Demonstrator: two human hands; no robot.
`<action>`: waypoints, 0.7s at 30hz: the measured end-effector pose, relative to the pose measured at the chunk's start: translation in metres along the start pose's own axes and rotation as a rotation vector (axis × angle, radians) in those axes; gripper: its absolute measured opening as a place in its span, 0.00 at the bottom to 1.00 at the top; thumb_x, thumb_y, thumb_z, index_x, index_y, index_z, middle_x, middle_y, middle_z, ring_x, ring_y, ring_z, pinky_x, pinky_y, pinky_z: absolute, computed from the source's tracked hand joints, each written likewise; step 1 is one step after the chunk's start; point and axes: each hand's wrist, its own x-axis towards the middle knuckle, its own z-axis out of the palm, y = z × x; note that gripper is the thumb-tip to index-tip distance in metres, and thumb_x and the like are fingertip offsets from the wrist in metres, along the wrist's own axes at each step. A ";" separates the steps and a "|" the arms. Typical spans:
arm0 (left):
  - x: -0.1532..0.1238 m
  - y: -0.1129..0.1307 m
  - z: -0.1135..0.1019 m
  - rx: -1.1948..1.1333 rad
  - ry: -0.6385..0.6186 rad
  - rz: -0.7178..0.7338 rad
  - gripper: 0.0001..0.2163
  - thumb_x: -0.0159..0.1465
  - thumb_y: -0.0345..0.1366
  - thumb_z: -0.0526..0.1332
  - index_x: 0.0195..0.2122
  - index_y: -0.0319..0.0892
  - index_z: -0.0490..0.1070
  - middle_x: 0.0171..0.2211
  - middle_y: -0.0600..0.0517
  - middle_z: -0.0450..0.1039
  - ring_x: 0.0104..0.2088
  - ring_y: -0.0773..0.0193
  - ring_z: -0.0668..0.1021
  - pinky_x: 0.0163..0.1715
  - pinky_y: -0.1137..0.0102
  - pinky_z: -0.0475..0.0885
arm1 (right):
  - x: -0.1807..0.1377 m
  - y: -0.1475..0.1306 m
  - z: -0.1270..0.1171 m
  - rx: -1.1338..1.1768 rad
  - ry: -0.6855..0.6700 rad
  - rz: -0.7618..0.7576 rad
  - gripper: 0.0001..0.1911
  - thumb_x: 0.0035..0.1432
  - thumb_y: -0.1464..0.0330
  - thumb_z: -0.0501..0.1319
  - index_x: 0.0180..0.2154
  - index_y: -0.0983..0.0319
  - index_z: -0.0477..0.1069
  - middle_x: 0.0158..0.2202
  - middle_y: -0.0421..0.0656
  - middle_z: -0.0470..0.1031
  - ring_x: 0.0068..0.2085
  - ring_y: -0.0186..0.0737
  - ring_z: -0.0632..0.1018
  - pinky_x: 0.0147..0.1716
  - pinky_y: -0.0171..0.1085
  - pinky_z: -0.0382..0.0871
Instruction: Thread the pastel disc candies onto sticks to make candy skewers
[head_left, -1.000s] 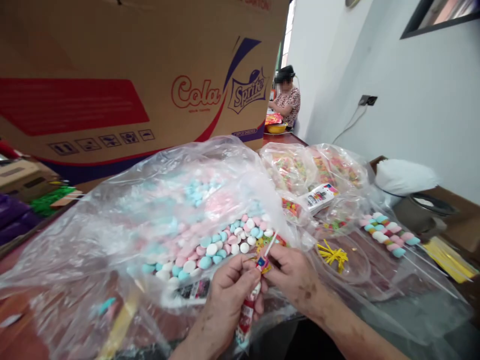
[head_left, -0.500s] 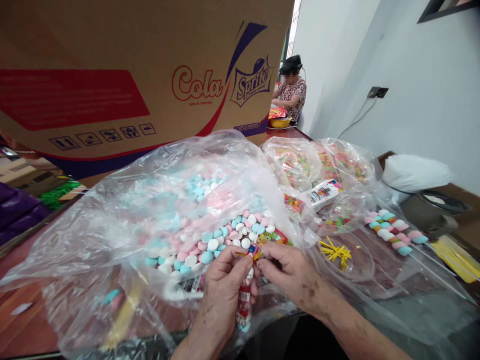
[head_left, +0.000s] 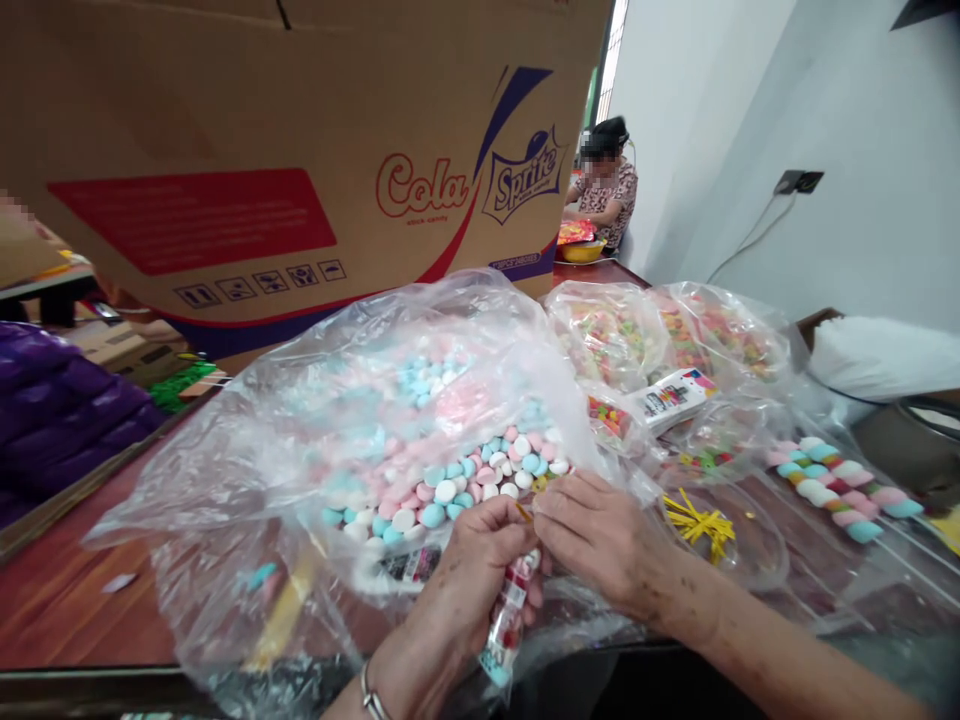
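Note:
My left hand [head_left: 476,565] is closed around the neck of a small clear candy bag [head_left: 511,610], which hangs tilted below the fingers. The bag has a printed label, red and white contents and a pale blue piece at its bottom. At the bag's neck a bit of yellow twist tie [head_left: 525,512] shows between both hands. My right hand [head_left: 600,530] pinches there, its fingertips against the left thumb; the grip is partly hidden. Just behind lie pink, white and blue marshmallows [head_left: 446,490] in a large clear plastic bag [head_left: 247,430].
A big cardboard box [head_left: 360,110] stands behind. To the right are bags of colourful candy rings [head_left: 615,335], a white printed packet [head_left: 671,397], a clear tub with yellow twist ties [head_left: 701,525] and marshmallow sticks [head_left: 840,480]. A person [head_left: 611,185] sits at the far end.
The view has shifted left. My right hand has moved in over the bag's neck, its fingers now meeting the left ones. The colourful top of the bag is covered now.

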 end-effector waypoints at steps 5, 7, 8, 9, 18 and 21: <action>-0.004 0.007 -0.007 0.216 -0.201 -0.116 0.04 0.49 0.27 0.62 0.26 0.40 0.75 0.18 0.52 0.75 0.13 0.69 0.71 0.10 0.79 0.63 | 0.002 0.003 -0.019 0.020 -0.133 -0.155 0.14 0.68 0.73 0.48 0.37 0.64 0.72 0.44 0.49 0.75 0.40 0.41 0.71 0.41 0.42 0.67; -0.007 0.009 -0.007 0.297 -0.252 -0.111 0.06 0.48 0.25 0.60 0.22 0.40 0.75 0.18 0.52 0.74 0.13 0.70 0.69 0.11 0.79 0.62 | 0.001 -0.001 -0.024 0.031 -0.210 -0.196 0.11 0.68 0.73 0.51 0.38 0.62 0.72 0.42 0.46 0.76 0.39 0.40 0.71 0.39 0.40 0.66; -0.008 0.010 -0.007 0.328 -0.273 -0.105 0.07 0.48 0.24 0.59 0.21 0.41 0.75 0.18 0.53 0.73 0.13 0.71 0.69 0.11 0.78 0.62 | 0.000 -0.003 -0.026 0.032 -0.234 -0.208 0.10 0.67 0.72 0.52 0.39 0.62 0.71 0.39 0.45 0.76 0.38 0.40 0.71 0.39 0.40 0.66; -0.010 0.012 -0.006 0.363 -0.293 -0.104 0.07 0.48 0.24 0.59 0.21 0.41 0.75 0.18 0.54 0.72 0.13 0.71 0.69 0.12 0.78 0.62 | -0.002 -0.006 -0.026 0.026 -0.252 -0.212 0.09 0.67 0.72 0.52 0.39 0.61 0.71 0.37 0.44 0.75 0.37 0.40 0.71 0.38 0.40 0.66; -0.005 0.003 0.016 1.136 0.324 0.928 0.08 0.59 0.25 0.56 0.32 0.41 0.74 0.32 0.41 0.77 0.35 0.49 0.77 0.38 0.57 0.71 | 0.005 -0.006 0.003 -0.175 0.063 0.338 0.13 0.62 0.77 0.49 0.29 0.63 0.69 0.26 0.45 0.70 0.30 0.42 0.69 0.30 0.39 0.63; -0.011 -0.011 0.015 0.965 0.381 1.199 0.07 0.61 0.28 0.60 0.39 0.43 0.74 0.39 0.40 0.77 0.41 0.49 0.76 0.46 0.55 0.68 | 0.020 0.001 -0.001 0.119 0.250 0.646 0.11 0.63 0.73 0.51 0.29 0.61 0.67 0.26 0.41 0.71 0.29 0.37 0.71 0.29 0.34 0.64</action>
